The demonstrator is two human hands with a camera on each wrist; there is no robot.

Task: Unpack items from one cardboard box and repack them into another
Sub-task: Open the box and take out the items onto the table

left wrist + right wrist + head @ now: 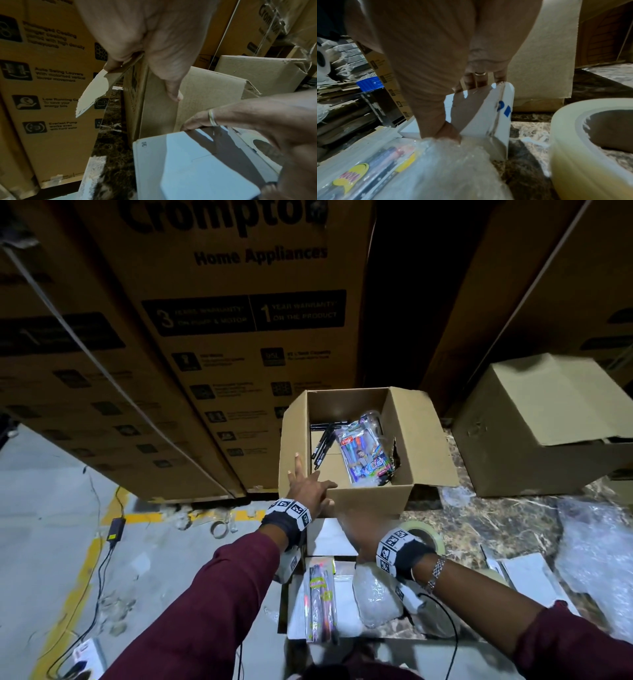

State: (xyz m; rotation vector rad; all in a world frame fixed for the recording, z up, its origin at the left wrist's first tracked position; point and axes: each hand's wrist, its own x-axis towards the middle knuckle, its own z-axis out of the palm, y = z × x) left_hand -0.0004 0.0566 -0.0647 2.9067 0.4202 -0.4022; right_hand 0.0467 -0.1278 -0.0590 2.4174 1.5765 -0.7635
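The open cardboard box (pixel 368 460) sits on the dark marbled floor (pixel 479 518) straight ahead of the person, flaps spread, with a colourful pack of pens (pixel 364 455) and several loose black pens (pixel 323 443) lying inside. The left hand (pixel 310 486) is at its near left corner: the fingers spread flat along the left flap while the thumb lies across the near wall, so the cardboard edge is pinched between thumb and fingers, as the left wrist view (pixel 137 44) confirms. Just below the box's near wall, touching or almost touching it, a white box (pixel 329 537) stands on the floor; the right hand (pixel 359 534) reaches down over it, with fingers curled over its far top edge and thumb at its near edge, gripping it, as the right wrist view (pixel 447 75) shows on that white box (pixel 481 119). Nearer the person lie a second pack of pens (pixel 320 601) and a wad of bubble wrap (pixel 375 595), both resting on white flat cartons. A roll of clear tape (pixel 424 534) sits just right of the right wrist. Farther right stands another cardboard box (pixel 534 433), its top flap partly closed. Tall printed appliance cartons (pixel 239 337) rise behind the open box.
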